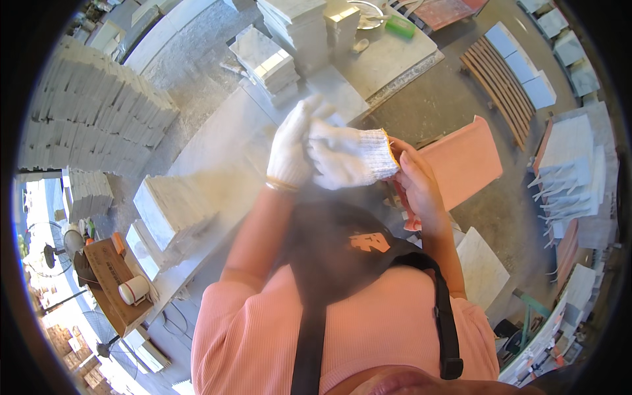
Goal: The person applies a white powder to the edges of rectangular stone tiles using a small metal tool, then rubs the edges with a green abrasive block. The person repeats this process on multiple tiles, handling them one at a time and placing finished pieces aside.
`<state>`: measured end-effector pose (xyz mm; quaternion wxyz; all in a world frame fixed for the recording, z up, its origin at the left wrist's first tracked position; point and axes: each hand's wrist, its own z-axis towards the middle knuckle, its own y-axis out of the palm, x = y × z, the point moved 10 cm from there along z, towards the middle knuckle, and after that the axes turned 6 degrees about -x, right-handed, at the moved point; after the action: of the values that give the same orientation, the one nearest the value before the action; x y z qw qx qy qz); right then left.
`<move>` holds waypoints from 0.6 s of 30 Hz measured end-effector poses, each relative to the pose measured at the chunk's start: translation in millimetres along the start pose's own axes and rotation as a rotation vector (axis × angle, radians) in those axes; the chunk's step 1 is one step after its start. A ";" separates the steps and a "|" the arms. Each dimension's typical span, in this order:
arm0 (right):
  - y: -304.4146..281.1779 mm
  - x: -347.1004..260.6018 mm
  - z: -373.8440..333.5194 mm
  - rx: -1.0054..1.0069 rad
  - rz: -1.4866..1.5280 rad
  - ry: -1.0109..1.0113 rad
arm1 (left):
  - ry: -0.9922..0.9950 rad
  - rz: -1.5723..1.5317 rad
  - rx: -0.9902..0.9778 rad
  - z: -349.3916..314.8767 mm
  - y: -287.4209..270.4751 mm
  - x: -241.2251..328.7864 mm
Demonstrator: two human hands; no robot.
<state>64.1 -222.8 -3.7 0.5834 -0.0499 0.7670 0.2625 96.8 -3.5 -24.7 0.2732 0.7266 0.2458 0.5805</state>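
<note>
Your left hand [292, 143] is hidden inside its white glove [288, 158], its fingertips blurred; you can't tell whether they touch the loose glove [355, 155]. That cuff covers some of your right hand's [420, 179] fingers. Haze veils your apron [329, 247]; the upper edge crops a tile stack [293, 29].

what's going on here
A person is handling work gloves. The left hand wears a white glove, while the bare right hand holds the yellow-edged cuff of a second white glove. That second glove is not on the right hand; it spans the gap between the two hands, and whether the left fingers grip it is hard to tell. Stacks of pale slabs stand around, and neither hand is touching them.
</note>
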 end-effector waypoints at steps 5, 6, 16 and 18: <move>-12.9 5.2 28.2 -0.066 0.232 0.078 | 0.014 -0.114 0.095 3.3 2.8 -12.7; -15.0 6.0 30.9 -0.061 0.171 0.099 | 0.031 -0.096 0.114 0.1 5.2 -13.0; -72.9 -17.2 51.0 -0.134 -0.205 0.066 | 0.054 1.119 0.644 -57.4 17.4 8.2; -82.3 -9.8 52.3 -0.106 -0.348 0.115 | -0.027 1.103 0.543 -64.8 27.6 -0.4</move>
<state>144.1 -271.5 -32.5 0.5718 -0.2276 0.7638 0.1945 34.5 -16.7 5.3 -0.2591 0.7976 -0.0306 0.5439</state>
